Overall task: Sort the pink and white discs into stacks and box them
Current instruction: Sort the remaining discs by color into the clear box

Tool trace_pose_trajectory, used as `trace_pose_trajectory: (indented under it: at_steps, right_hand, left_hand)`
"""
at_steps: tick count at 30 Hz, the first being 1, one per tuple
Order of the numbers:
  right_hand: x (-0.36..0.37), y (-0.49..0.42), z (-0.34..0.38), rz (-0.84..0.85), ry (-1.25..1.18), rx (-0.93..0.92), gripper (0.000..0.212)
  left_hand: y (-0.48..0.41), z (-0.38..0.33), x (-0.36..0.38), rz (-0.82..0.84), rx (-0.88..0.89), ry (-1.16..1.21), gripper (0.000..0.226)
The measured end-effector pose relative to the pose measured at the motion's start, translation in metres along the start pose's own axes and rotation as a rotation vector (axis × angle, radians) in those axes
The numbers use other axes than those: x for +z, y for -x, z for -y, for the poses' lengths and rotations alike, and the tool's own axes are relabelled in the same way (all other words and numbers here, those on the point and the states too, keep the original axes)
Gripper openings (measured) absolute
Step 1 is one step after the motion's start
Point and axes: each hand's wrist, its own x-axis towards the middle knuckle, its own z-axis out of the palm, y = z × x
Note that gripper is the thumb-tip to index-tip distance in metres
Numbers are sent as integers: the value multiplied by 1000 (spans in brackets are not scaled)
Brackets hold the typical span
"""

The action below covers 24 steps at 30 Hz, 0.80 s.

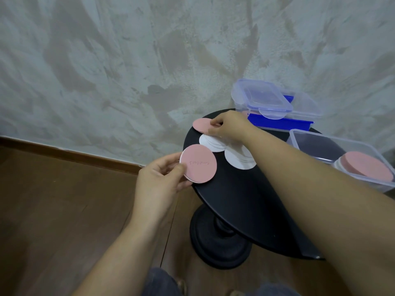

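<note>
Corner of a plain room, most likely in a home.

A mottled grey-white plaster wall point(128, 60) meets a brown wood-plank floor point(53, 210) along a brown skirting board point(70, 155). A small round black pedestal table point(235, 199) stands close to the wall. It carries household clear plastic food boxes: a lidded box point(263, 99) with blue clips and an open box point(320, 138).
</note>
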Motion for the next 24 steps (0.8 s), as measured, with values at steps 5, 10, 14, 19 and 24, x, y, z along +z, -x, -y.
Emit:
trace_pose_trajectory:
  at_steps: [5, 10, 14, 19, 24]
  right_hand:
    - [-4, 5, -2, -40, -201, -1, 58]
    - [-2, 10, -5, -101, -115, -45, 57]
    - [-6, 18, -10, -131, -119, -50, 63]
    - [-6, 32, -11, -290, -179, -52, 61]
    - [-11, 54, -6, -378, -519, -10, 53]
  left_hand:
    - [0, 1, -1, 0, 7, -12, 25]
    - [0, 1, -2, -5, 9, -9, 25]
    - [1, 1, -2, -1, 18, -11, 24]
    - [4, 2, -1, 7, 13, -2, 23]
    - [5, 3, 2, 7, 5, 29, 23]
